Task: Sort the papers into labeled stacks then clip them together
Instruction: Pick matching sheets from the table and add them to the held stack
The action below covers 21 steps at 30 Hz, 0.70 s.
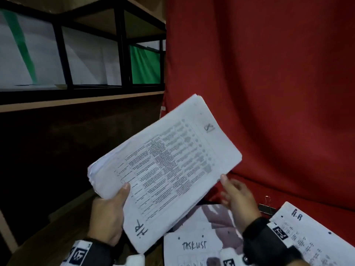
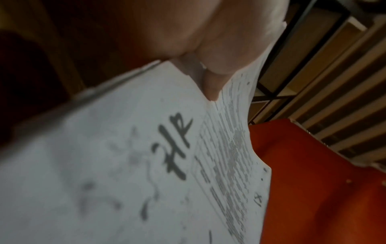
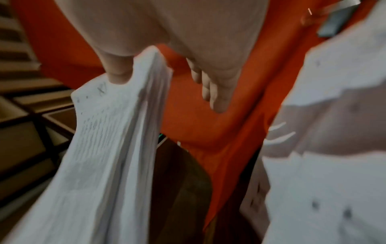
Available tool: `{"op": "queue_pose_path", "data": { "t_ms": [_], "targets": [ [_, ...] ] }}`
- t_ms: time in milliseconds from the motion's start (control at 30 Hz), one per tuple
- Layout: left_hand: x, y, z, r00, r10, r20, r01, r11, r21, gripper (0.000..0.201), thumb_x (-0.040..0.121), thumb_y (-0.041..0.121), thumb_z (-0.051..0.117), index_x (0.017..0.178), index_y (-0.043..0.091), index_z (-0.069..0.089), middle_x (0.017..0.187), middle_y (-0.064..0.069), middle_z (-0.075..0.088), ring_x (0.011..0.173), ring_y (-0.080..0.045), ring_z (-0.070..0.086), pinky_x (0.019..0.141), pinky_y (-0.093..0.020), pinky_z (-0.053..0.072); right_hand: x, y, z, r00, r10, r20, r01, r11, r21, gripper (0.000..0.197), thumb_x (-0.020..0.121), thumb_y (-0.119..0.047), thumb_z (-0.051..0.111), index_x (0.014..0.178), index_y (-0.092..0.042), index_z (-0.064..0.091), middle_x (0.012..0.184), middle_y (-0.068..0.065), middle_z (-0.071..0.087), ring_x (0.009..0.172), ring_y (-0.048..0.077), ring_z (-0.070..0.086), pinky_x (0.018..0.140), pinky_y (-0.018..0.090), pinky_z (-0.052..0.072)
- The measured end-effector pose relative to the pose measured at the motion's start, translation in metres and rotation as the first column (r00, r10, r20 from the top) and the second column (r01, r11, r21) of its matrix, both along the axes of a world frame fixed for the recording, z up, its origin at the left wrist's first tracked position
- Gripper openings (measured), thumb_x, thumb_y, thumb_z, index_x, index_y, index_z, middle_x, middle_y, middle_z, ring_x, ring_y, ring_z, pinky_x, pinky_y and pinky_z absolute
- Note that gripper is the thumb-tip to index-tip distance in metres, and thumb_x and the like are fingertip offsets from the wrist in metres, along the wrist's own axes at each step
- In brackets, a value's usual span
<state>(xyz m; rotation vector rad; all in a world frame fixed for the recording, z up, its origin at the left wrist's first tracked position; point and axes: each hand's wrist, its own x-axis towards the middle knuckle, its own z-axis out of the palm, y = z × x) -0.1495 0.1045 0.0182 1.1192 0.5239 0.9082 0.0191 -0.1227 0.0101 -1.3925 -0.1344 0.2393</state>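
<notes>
A thick stack of printed papers marked "HR" [image 1: 167, 169] is held up in the air, tilted, above the red cloth. My left hand [image 1: 113, 206] grips its lower left edge with the thumb on top and the fingers hidden underneath. The left wrist view shows the "HR" mark [image 2: 175, 147] close up on that stack. My right hand [image 1: 237, 196] is at the stack's right edge. Its thumb [image 3: 118, 72] touches the stack's edge [image 3: 108, 140], while its fingers [image 3: 217, 99] hang straight and apart from the paper.
A sheet marked "TASKLIST" [image 1: 194, 244] and a stack marked "A-R" [image 1: 307, 233] lie on the red cloth [image 1: 278, 93] at the lower right. A black binder clip [image 1: 267, 208] lies between them. A dark shelf unit [image 1: 80, 54] stands at the left.
</notes>
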Motion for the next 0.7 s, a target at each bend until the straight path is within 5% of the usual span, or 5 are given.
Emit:
{"op": "queue_pose_path", "data": {
  "t_ms": [100, 233, 433, 567, 700],
  "targets": [
    [0.010, -0.022, -0.006, 0.995, -0.038, 0.091, 0.051, 0.989, -0.142, 0.015, 0.096, 0.007, 0.063, 0.109, 0.010, 0.070, 0.103, -0.007, 0.079, 0.094, -0.027, 0.076, 0.076, -0.041, 0.064, -0.026, 0.016, 0.002, 0.913, 0.375, -0.160, -0.310, 0.894, 0.324, 0.071, 0.078, -0.059, 0.072, 0.129, -0.012, 0.059, 0.114, 0.015, 0.068, 0.072, 0.032, 0.067, 0.055, 0.044, 0.055],
    [0.014, -0.045, -0.018, 0.981, -0.141, 0.134, 0.165, 0.967, -0.196, 0.031, 0.095, 0.006, 0.061, 0.125, 0.013, 0.066, 0.118, -0.008, 0.076, 0.106, -0.028, 0.073, 0.097, -0.050, 0.056, -0.031, 0.028, 0.016, 0.970, 0.242, -0.019, -0.201, 0.844, 0.497, 0.036, 0.099, -0.023, 0.053, 0.131, -0.007, 0.059, 0.123, 0.019, 0.069, 0.110, 0.040, 0.067, 0.097, 0.063, 0.049],
    [0.000, -0.045, -0.032, 0.955, -0.261, 0.141, 0.282, 0.945, -0.162, 0.059, 0.073, 0.009, 0.071, 0.130, 0.021, 0.061, 0.124, -0.007, 0.074, 0.113, -0.032, 0.070, 0.092, -0.046, 0.059, -0.020, 0.014, 0.019, 0.986, 0.107, 0.125, -0.142, 0.936, 0.321, 0.026, 0.100, -0.011, 0.054, 0.125, -0.010, 0.063, 0.119, 0.015, 0.071, 0.108, 0.038, 0.069, 0.095, 0.065, 0.049],
    [-0.023, -0.012, -0.021, 0.936, -0.348, 0.045, 0.351, 0.923, -0.157, 0.047, 0.077, 0.016, 0.061, 0.123, 0.005, 0.067, 0.115, -0.022, 0.074, 0.111, -0.041, 0.067, 0.107, -0.057, 0.044, -0.012, -0.006, 0.030, 0.970, 0.134, 0.203, -0.188, 0.942, 0.277, 0.029, 0.098, -0.001, 0.050, 0.125, -0.002, 0.061, 0.119, 0.018, 0.071, 0.110, 0.035, 0.068, 0.096, 0.053, 0.053],
    [-0.026, 0.015, 0.001, 0.837, -0.521, -0.169, 0.537, 0.841, 0.069, 0.058, 0.067, 0.026, 0.082, 0.120, 0.008, 0.071, 0.109, -0.028, 0.073, 0.101, -0.043, 0.069, 0.092, -0.050, 0.051, -0.003, -0.018, 0.035, 0.920, 0.216, 0.326, -0.257, 0.962, 0.088, 0.032, 0.095, 0.000, 0.055, 0.126, -0.004, 0.061, 0.119, 0.008, 0.073, 0.114, 0.024, 0.068, 0.098, 0.035, 0.053]
  ]
}}
